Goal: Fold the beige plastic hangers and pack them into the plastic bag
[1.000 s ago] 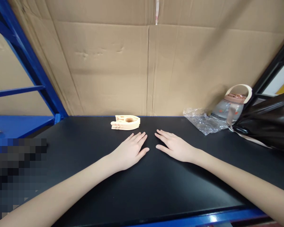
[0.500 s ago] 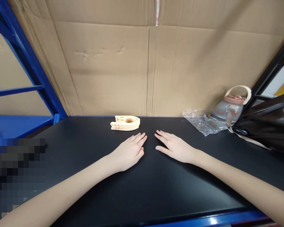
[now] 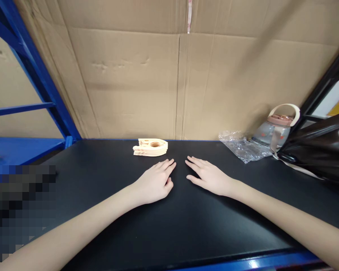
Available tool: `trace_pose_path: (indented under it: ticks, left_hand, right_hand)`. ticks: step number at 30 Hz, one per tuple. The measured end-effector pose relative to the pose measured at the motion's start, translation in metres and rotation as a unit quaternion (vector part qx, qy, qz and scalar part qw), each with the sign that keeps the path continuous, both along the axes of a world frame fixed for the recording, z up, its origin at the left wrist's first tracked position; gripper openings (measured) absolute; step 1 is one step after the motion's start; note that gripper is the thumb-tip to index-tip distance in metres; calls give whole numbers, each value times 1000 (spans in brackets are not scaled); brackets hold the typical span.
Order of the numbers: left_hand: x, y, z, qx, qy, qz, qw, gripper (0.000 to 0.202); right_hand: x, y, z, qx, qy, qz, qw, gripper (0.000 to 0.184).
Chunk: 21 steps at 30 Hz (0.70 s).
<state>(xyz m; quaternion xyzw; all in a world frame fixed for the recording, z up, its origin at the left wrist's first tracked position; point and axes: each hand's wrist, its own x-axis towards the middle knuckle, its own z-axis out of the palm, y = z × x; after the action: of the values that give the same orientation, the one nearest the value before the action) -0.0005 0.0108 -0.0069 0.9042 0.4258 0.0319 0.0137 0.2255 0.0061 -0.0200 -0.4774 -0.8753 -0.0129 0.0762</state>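
Palm down on the black tabletop (image 3: 158,233) lies my left hand (image 3: 155,182), its fingers stretched out and its thumb somewhat bent. My right hand (image 3: 207,176) rests flat to the right of it, fingers spread and thumb apart. A small gap separates the two hands, and neither holds anything. Just beyond my left fingertips sits a neat stack of cream plastic pieces (image 3: 151,150) with a rounded end and a round opening; they look like folded travel hangers. Neither hand touches the stack.
A crumpled clear plastic bag (image 3: 240,146) lies at the back right, beside a clear bottle (image 3: 274,131) with a pinkish lid and cream handle. A shiny dark brown bag (image 3: 322,146) stands at the right edge. Cardboard (image 3: 135,82) walls the back; a blue metal frame (image 3: 42,75) rises left.
My left thumb has curled slightly. Otherwise both hands and the stack stay in place; the whole view has shifted a tiny bit.
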Motion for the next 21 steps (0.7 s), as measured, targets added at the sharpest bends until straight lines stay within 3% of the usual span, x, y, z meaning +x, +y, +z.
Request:
trace_pose_path:
  ticks: [21]
  left_hand:
    - [-3,4,-2,55,5,-33,998,52]
  right_hand:
    - [4,0,0,11,-9,15,1000,67]
